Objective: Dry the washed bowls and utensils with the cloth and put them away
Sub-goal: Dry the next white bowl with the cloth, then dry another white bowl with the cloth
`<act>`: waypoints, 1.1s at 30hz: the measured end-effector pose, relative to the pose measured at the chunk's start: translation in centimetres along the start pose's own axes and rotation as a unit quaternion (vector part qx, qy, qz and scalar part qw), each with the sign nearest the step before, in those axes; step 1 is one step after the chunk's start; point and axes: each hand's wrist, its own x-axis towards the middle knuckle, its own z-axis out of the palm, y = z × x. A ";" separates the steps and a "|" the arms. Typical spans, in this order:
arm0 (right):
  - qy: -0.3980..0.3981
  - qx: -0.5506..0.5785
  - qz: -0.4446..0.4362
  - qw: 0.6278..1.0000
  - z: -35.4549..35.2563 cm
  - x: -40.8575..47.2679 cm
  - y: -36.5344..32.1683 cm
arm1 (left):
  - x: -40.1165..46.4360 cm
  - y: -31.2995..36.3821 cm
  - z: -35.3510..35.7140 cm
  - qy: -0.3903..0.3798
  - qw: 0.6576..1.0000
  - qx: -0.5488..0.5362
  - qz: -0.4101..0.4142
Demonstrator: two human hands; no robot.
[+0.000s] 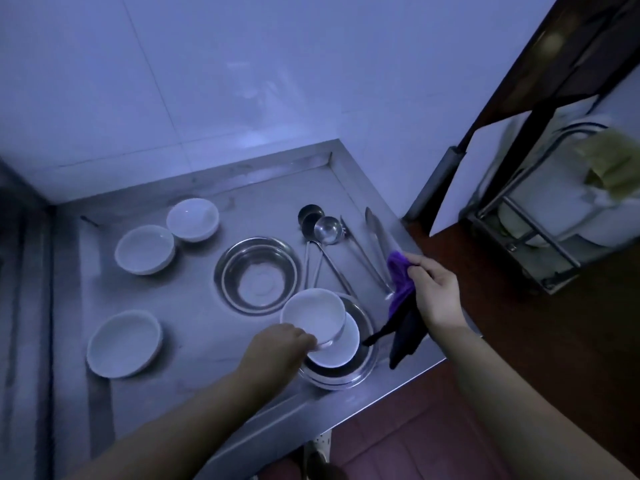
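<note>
The left hand (277, 344) grips the near rim of a white bowl (313, 315), fingers curled round its edge, holding it tilted above a second white bowl (341, 348) that sits inside a steel basin (360, 372) at the near edge of the steel desk (194, 306). The right hand (434, 292) pinches a purple cloth (400, 282), which hangs down just right of the basin. Farther back lie an empty steel basin (258, 275), two ladles (320, 230) and tongs (375, 247). To the left stand three more white bowls (144, 249), two at the far side and one nearer. A dish rack (530, 233) stands on the right.
</note>
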 end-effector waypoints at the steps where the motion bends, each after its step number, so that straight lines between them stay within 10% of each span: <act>1: -0.004 -0.001 0.007 1.000 -0.2 0.5 0.5 | 0.5 0.0 0.8 -0.001 0.999 0.029 0.037; 9: -0.050 -0.004 0.029 0.998 -0.1 3.7 3.2 | 2.2 0.0 4.7 0.012 0.973 0.134 0.189; 23: -0.127 0.048 -0.008 0.991 2.0 5.3 0.9 | 2.3 1.2 5.3 -0.014 0.983 0.097 0.153; 29: -0.181 0.032 -0.029 0.983 4.4 4.4 -1.4 | 0.9 0.4 3.4 0.076 0.992 0.046 0.091; 33: -0.225 -0.022 -0.058 0.972 7.3 3.6 -3.2 | -2.4 -2.7 1.4 0.170 0.978 -0.017 -0.120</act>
